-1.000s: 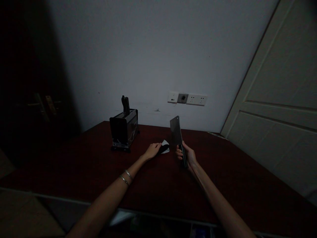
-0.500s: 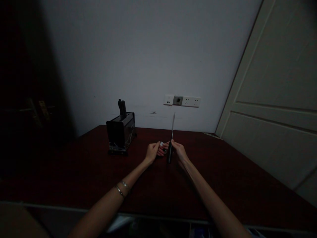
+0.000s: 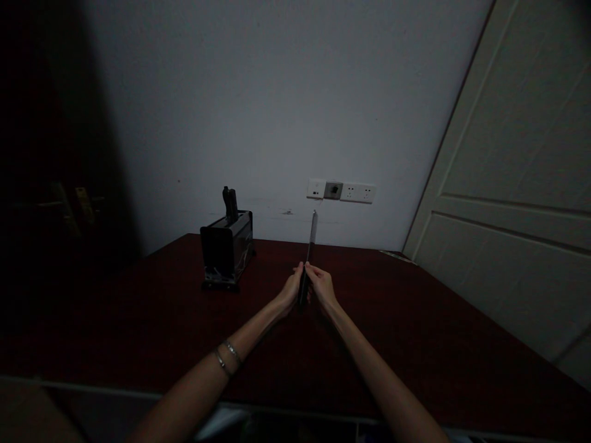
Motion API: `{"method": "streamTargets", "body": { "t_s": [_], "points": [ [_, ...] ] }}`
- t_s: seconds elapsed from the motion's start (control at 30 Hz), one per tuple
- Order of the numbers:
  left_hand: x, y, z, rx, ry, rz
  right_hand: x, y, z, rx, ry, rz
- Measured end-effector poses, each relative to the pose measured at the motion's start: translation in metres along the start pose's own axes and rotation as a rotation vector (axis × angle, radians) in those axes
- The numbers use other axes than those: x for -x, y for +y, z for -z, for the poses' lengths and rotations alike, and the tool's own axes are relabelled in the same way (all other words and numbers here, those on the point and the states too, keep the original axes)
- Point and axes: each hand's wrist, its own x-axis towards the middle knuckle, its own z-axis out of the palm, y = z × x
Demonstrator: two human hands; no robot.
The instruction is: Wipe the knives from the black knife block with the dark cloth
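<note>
A knife [image 3: 312,232] with a black handle stands nearly upright over the table, its thin blade pointing up and seen almost edge-on. My left hand [image 3: 292,288], with two bracelets on the forearm, is closed around the handle from the left side. From the other side my right hand [image 3: 322,284] is closed, its thumb and fingers pinched where blade and handle meet. Both hands touch or nearly touch each other there. The white thing seen earlier at my left fingers is hidden. To the left stands a black knife block [image 3: 240,243] with a couple of black handles [image 3: 229,203] sticking up.
The dark red-brown table [image 3: 378,320] runs back to a grey wall [image 3: 258,123]. White sockets and a switch plate [image 3: 357,192] are on that wall. A pale panelled door [image 3: 517,184] leans in at the right. A thin strip [image 3: 398,256] lies near the table's back right corner.
The knife has moved left, with its tip going the same way. My left hand has come onto the handle, and my right hand has shifted left with the knife. The white thing has gone from sight.
</note>
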Motion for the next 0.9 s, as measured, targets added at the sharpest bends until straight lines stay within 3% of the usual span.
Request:
{"method": "streamTargets", "body": {
  "t_s": [0.17,0.43,0.6,0.67,0.8,0.9],
  "points": [
    [0.001,-0.002,-0.001,0.004,0.069,-0.008,0.003,-0.002,-0.009,0.084,0.012,-0.028],
    [0.014,0.010,-0.002,0.051,0.100,-0.054,-0.001,0.008,-0.009,-0.037,-0.019,-0.122],
    [0.015,0.018,0.003,0.148,0.018,-0.049,0.001,0.003,0.002,-0.147,-0.290,-0.178],
    [0.013,0.023,0.007,0.173,-0.019,-0.043,-0.002,0.008,0.010,-0.028,-0.313,-0.103],
    [0.009,0.034,0.019,0.270,-0.151,0.003,-0.015,0.030,0.029,0.377,-0.125,0.127],
    [0.007,0.040,0.029,0.364,-0.271,0.041,-0.024,0.040,0.038,0.535,-0.086,0.254]
  ]
}}
